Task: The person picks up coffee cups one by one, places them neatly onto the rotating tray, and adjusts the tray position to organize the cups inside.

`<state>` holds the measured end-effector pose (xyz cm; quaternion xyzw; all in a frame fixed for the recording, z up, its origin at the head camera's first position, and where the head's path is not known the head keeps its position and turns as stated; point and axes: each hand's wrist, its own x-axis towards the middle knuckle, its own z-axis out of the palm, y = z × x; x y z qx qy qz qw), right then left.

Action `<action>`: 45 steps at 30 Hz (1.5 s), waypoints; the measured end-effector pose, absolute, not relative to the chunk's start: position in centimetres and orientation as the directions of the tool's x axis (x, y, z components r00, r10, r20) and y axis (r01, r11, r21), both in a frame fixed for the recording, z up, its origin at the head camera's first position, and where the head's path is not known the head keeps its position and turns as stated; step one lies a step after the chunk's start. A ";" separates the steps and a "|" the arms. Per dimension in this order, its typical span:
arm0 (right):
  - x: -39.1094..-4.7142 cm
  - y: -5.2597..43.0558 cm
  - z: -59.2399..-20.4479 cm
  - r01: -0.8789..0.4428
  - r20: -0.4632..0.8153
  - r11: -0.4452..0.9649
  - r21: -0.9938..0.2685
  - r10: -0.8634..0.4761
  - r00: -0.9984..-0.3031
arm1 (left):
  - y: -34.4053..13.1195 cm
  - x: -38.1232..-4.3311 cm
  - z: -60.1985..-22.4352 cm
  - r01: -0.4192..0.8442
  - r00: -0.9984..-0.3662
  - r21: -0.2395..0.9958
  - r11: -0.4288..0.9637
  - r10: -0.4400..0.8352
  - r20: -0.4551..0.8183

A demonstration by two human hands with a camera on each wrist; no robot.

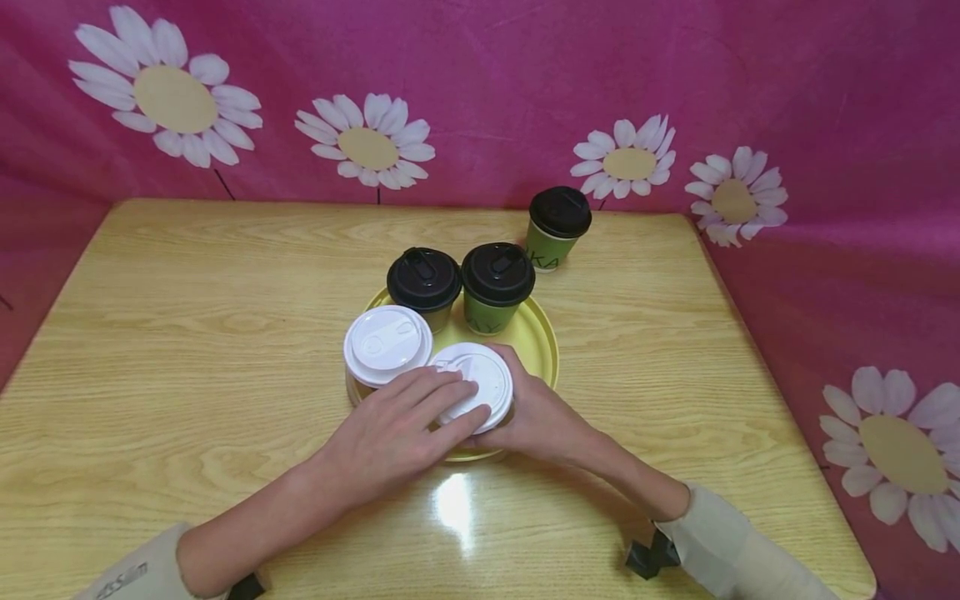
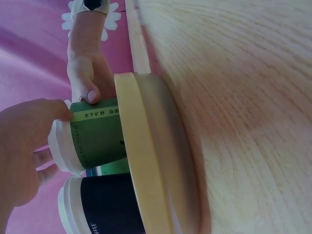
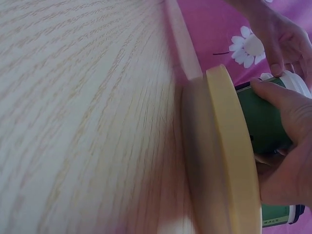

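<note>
A green paper cup (image 2: 100, 141) with a white lid (image 1: 483, 383) stands at the near side of a round yellow tray (image 1: 543, 342). My right hand (image 1: 543, 417) grips the side of this cup, its thumb in front and its fingers partly hidden. From the left, my left hand (image 1: 401, 421) holds the white lid, with fingers over the top and the thumb (image 2: 61, 111) at the rim. Just left of it on the tray is a dark cup (image 2: 109, 202) with another white lid (image 1: 386, 342). Two cups with black lids (image 1: 424, 279) (image 1: 498, 275) stand behind them.
Behind the tray, to the right, another green cup (image 1: 551, 248) with a black lid (image 1: 560, 212) stands on the wooden table (image 1: 225, 333). A pink cloth (image 1: 480, 75) with white flowers hangs along the back and right edges of the table.
</note>
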<state>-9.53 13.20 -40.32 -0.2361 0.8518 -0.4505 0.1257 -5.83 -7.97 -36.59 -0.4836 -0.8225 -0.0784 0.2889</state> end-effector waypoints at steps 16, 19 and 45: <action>-10.0 15.0 -38.6 -0.452 -0.025 0.575 -0.682 -0.636 -0.771 | -8.1 -5.9 -36.7 0.841 -0.357 -0.168 0.514 0.762 0.541; -10.2 15.6 -38.1 -0.524 -0.021 0.615 -0.590 -0.660 -0.751 | -8.1 -5.9 -36.8 0.841 -0.361 -0.168 0.514 0.765 0.533; -15.3 19.9 -40.5 -0.825 0.197 0.565 -0.013 -0.808 -0.556 | -8.2 -5.8 -36.9 0.845 -0.386 -0.131 0.519 0.761 0.521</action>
